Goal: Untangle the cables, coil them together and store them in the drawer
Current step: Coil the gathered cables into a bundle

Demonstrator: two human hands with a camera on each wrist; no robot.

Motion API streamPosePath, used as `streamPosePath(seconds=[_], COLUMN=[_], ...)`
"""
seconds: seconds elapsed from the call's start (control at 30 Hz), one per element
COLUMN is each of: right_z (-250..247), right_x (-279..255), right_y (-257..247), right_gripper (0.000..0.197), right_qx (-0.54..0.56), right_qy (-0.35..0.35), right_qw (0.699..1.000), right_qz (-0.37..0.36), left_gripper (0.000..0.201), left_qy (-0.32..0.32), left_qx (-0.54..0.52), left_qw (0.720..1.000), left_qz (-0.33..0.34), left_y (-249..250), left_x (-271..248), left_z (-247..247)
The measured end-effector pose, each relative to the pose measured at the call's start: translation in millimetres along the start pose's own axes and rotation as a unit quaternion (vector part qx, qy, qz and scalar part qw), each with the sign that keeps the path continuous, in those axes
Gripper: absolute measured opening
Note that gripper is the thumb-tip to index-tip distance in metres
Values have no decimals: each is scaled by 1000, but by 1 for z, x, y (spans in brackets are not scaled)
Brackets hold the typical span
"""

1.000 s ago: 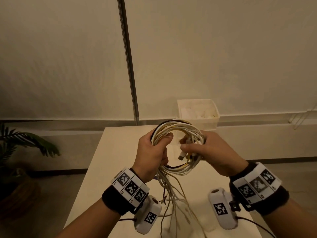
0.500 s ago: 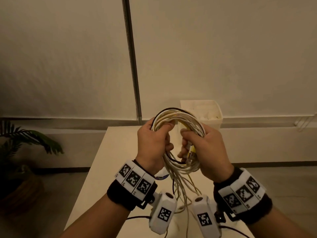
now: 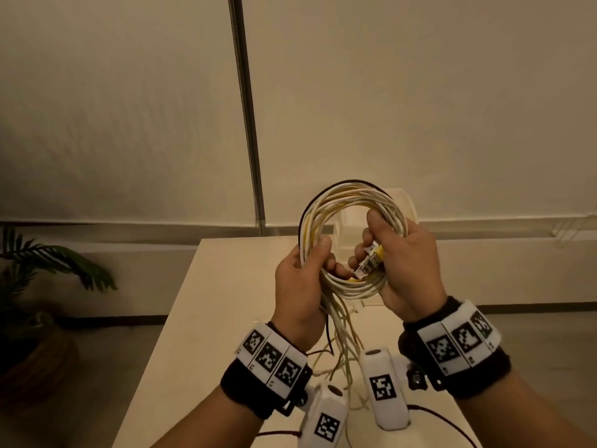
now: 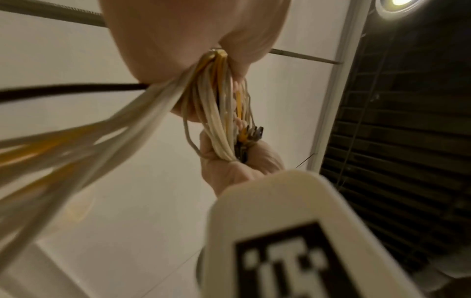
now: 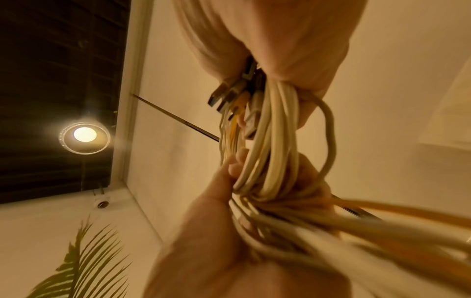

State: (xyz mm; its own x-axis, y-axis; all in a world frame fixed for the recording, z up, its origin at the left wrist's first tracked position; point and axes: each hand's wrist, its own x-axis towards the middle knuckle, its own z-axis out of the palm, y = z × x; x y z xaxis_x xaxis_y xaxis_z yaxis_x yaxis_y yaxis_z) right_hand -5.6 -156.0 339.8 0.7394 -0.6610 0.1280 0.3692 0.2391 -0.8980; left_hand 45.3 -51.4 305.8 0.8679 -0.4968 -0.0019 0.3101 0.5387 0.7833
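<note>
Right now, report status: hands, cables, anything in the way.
Left hand grips coil at left side. Right hand grips right side, pinning plugs. Loose tails hang toward table. Drawer not identifiable.

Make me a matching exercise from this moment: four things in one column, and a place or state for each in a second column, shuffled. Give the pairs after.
Things
1. cable coil
2. left hand
3. connector plugs
4. plant

Places or states
A. on the floor, left of the table
B. pinched in the right hand
C. held up above the table, loose ends hanging down
D. grips the coil's left side

Pairs: 1-C, 2-D, 3-B, 4-A
</note>
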Motion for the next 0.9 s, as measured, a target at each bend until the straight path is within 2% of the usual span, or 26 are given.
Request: streamPosePath(seconds=[0.2,0.27,0.4,0.47,0.53,0.6,0.67,0.8,0.9], right_z=[8,5,-6,-10,-14,-16,-16,-14,-14], right_x=[-16,-19,-17,-18,-20,-22,-24,-34,-39], right_y=[13,17,20,21,26,31,34,38,40], right_gripper=[13,13,14,15,12,12,15,25,30], right_qx=[49,25,-19,-45,-63,-91,-106,-59,-33], right_qy=[43,44,49,44,35,35,36,28,13], right_qw=[998,999,998,998,997,995,993,998,999], right_qz=[0,-17,-25,-21,-17,-21,-25,-16,-11], left_gripper=[18,19,37,34,40,64,77,81,78], left_qy=[60,40,-78,-112,-123,-134,-130,-119,-114], left_qx=[-8,25,132,183,249,281,278,330,319], left_qw=[997,997,987,976,960,950,951,934,936], left_qz=[44,58,48,37,25,20,28,72,91], left_y=[-3,-3,-3,-1,1,-1,-5,-11,-10], left_x=[1,1,-3,-5,-7,-11,-17,-20,-18], left_z=[12,8,-12,-21,-28,-30,-29,-31,-31])
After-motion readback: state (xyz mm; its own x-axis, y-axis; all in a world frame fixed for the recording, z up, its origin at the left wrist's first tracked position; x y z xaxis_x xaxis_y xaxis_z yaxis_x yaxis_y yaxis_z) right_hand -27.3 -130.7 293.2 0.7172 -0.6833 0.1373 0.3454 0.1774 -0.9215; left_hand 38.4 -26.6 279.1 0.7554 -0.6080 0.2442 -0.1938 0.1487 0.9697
